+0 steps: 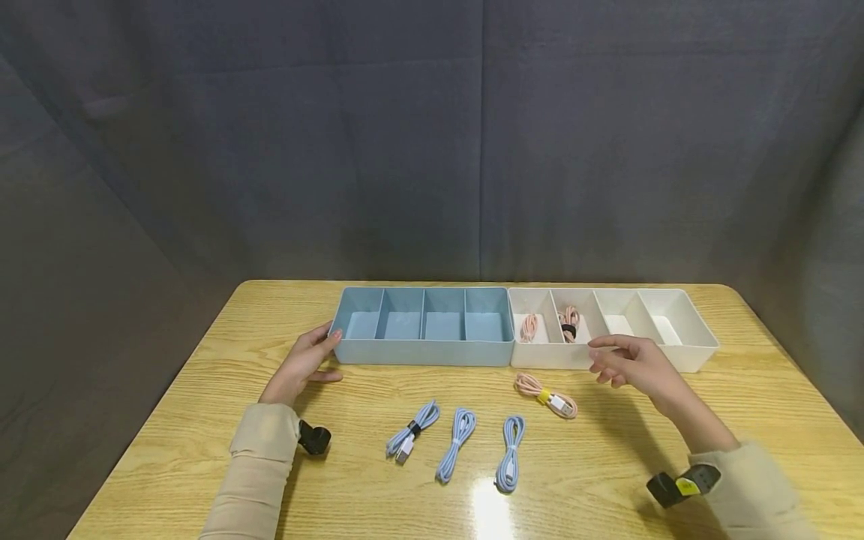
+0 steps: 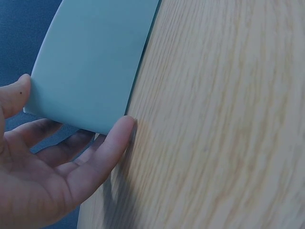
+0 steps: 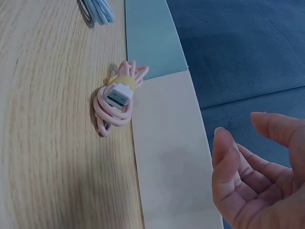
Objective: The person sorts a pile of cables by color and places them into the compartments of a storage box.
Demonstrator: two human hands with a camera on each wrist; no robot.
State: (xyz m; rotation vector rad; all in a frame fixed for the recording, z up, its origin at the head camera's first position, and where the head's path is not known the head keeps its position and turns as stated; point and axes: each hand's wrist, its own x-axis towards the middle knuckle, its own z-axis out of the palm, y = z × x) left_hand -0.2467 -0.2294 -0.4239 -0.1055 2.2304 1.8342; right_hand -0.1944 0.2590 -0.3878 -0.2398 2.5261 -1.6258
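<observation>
My left hand rests against the left end of a blue divided box, thumb at the rim and fingers along the end wall. Close over the front rim of a white divided box, my right hand hovers with loosely bent fingers and nothing between them. Inside the white box, a coiled pink cable lies in the leftmost compartment. Another pink cable, with a black tie, is in the compartment beside it. A third pink cable, bound in yellow, lies on the table before that box.
Three coiled blue cables lie on the wooden table: a black-tied blue cable, a middle blue cable and a right-hand blue cable. The two boxes stand end to end near the back edge, before a dark curtain.
</observation>
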